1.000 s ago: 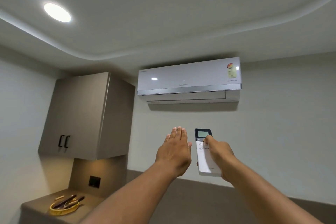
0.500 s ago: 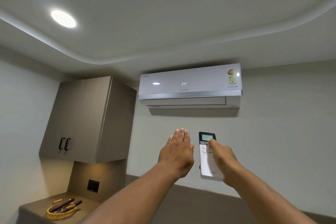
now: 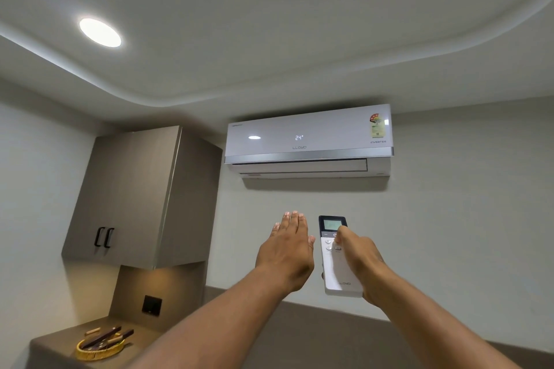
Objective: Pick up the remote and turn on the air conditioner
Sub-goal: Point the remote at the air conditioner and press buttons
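Observation:
A white wall-mounted air conditioner (image 3: 308, 141) hangs high on the far wall, its front panel showing a lit "24°". Below it my right hand (image 3: 362, 263) grips a white remote (image 3: 335, 266) held upright and aimed at the unit. The thumb rests on the buttons just under the remote's small dark-framed screen. To the left of the remote my left hand (image 3: 286, 252) is stretched out flat, fingers together and palm away from me, holding nothing.
A grey wall cabinet (image 3: 135, 195) with two black handles hangs at the left. Under it a counter (image 3: 144, 338) carries a yellow woven basket (image 3: 100, 349) of wooden utensils. A round ceiling light (image 3: 99, 32) glows at the upper left.
The air conditioner's display lit up with "24°" after being dark a second ago. Both hands stay raised almost unchanged; the view has tilted slightly upward.

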The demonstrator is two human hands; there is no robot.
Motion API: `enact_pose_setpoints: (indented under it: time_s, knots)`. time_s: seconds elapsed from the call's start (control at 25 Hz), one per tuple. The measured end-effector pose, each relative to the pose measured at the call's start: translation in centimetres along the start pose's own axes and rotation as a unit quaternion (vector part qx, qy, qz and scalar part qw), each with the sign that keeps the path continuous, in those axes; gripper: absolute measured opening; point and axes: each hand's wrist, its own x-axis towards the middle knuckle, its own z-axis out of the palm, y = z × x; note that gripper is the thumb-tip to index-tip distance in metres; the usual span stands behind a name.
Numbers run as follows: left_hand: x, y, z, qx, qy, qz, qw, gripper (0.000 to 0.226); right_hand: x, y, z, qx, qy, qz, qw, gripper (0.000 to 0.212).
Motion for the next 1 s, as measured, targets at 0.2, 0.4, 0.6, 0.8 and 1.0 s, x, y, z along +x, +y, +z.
enact_pose_setpoints:
  time_s: [0.2,0.4,0.6,0.8,1.0]
  knots:
    - [0.1,0.3,-0.1,-0.002,0.003,0.006,1.0,0.057,-0.1,0.1,-0.5,0.001,0.001,-0.005,1.0,0.03]
    - [0.1,0.6,0.2,-0.005,-0.003,0.015,1.0,0.057,-0.1,0.0,-0.8,0.01,0.005,-0.004,1.0,0.027]
    - [0.1,1.0,0.5,-0.003,-0.004,0.014,1.0,0.058,-0.2,0.5,-0.9,0.006,0.009,0.001,1.0,0.023]
    - [0.0,0.9,0.0,-0.005,-0.002,0.012,1.0,0.057,-0.5,0.5,-1.1,0.007,0.013,-0.001,1.0,0.023]
    - [-0.5,1.2,-0.4,-0.012,-0.006,0.012,1.0,0.057,-0.8,0.2,-1.0,0.005,0.013,-0.004,1.0,0.024]
